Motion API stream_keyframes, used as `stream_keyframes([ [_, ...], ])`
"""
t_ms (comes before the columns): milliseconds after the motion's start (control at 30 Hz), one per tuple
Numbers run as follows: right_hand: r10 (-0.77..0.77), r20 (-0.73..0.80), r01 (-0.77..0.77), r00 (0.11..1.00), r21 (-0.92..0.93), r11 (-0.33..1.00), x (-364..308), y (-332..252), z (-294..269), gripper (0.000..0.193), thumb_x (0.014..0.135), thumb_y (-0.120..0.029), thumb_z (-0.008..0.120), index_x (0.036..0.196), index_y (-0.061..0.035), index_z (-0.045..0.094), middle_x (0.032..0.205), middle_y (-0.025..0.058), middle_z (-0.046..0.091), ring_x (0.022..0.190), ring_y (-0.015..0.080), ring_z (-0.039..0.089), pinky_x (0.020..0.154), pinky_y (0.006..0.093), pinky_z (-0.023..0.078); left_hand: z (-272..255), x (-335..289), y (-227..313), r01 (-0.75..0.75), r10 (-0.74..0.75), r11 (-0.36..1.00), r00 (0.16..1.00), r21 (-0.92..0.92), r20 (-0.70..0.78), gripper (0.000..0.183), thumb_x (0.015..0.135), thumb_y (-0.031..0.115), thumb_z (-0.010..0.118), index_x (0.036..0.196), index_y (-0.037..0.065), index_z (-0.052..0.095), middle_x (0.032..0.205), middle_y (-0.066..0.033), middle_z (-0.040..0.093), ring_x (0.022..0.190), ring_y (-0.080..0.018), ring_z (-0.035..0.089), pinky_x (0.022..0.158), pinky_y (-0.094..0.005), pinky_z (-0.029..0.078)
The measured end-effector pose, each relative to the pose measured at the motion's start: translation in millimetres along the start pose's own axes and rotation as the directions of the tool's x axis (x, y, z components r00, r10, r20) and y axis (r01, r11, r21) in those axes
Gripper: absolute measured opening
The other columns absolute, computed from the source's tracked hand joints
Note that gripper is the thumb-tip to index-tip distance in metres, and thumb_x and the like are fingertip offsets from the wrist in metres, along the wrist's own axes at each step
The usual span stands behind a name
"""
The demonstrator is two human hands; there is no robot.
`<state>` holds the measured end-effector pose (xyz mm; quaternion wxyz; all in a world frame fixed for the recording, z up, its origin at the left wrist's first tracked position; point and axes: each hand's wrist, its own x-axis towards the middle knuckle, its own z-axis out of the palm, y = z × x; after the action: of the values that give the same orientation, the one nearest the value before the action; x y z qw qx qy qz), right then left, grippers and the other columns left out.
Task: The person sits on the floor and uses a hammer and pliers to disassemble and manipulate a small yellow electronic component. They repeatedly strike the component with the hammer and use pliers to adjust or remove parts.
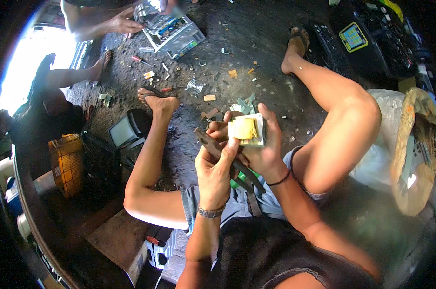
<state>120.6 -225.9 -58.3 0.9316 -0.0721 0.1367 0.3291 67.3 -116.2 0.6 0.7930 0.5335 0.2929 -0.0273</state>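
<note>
In front of my lap, my left hand (pixel 213 168) is closed around dark metal pliers (pixel 207 140). Their head sticks out past my fingers, while the handles run down toward my right wrist. My left thumb tip presses the lower edge of a small pale square part with a yellow block (pixel 243 129) on it. Behind that part, my right hand (pixel 271 156) cradles it between thumb and fingers; some of those fingers are hidden. Below the hands, a bit of something green (pixel 238 179) shows, too covered to make out.
Another person's hand (pixel 124 21) is by an opened metal computer case (pixel 179 41). Scattered over the dark floor are a red-handled screwdriver (pixel 140 61), a round wire fan guard (pixel 194 86) and scraps. A small monitor (pixel 127 129) stands left; a brown sack (pixel 403 159) stands right.
</note>
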Motion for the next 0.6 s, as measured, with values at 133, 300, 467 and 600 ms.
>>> stream_keyframes([
  [133, -0.143, -0.247, 0.163, 0.958, 0.064, 0.984, 5, -11, -20, 0.055, 0.101, -0.045, 0.056, 0.122, 0.0056, 0.065, 0.119, 0.0266, 0.070, 0.103, 0.0344, 0.070, 0.100, 0.0505, 0.056, -41, -5, 2, 0.254, -0.249, 0.964, 0.965, 0.074, -0.078, 0.022, 0.101, 0.011, 0.070, 0.120, 0.001, 0.063, 0.084, -0.0089, 0.075, 0.052, -0.0120, 0.062, 0.039, -0.0206, 0.043],
  [300, -0.135, -0.303, 0.139, 0.943, -0.007, 0.990, 9, -16, -25, 0.049, 0.096, -0.037, 0.059, 0.120, 0.0050, 0.069, 0.115, 0.0193, 0.073, 0.098, 0.0329, 0.072, 0.096, 0.0542, 0.058, -110, -12, -55, 0.550, -0.537, 0.739, 0.830, -0.388, 0.155, 0.036, 0.107, 0.026, 0.060, 0.136, 0.008, 0.051, 0.104, -0.0146, 0.070, 0.069, -0.0205, 0.070, 0.059, -0.0299, 0.061],
  [467, -0.068, -0.285, 0.050, 0.956, -0.070, 0.996, 7, -16, -35, 0.049, 0.094, -0.036, 0.055, 0.115, 0.0059, 0.071, 0.112, 0.0273, 0.072, 0.099, 0.0401, 0.072, 0.098, 0.0574, 0.057, -75, -52, -23, 0.402, -0.396, 0.915, 0.910, -0.032, 0.125, 0.083, 0.093, -0.009, 0.060, 0.161, 0.015, 0.018, 0.113, -0.0167, 0.062, 0.090, -0.0306, 0.072, 0.082, -0.0459, 0.064],
  [600, -0.031, -0.239, 0.034, 0.971, 0.008, 0.999, 6, -24, -29, 0.053, 0.097, -0.038, 0.055, 0.119, 0.0073, 0.069, 0.112, 0.0276, 0.072, 0.099, 0.0398, 0.072, 0.096, 0.0527, 0.058, -83, -70, -29, -0.230, 0.232, 0.535, 0.965, 0.813, 0.120, 0.072, 0.077, -0.020, 0.049, 0.145, 0.002, 0.037, 0.115, -0.0164, 0.060, 0.097, -0.0226, 0.063, 0.084, -0.0340, 0.054],
])
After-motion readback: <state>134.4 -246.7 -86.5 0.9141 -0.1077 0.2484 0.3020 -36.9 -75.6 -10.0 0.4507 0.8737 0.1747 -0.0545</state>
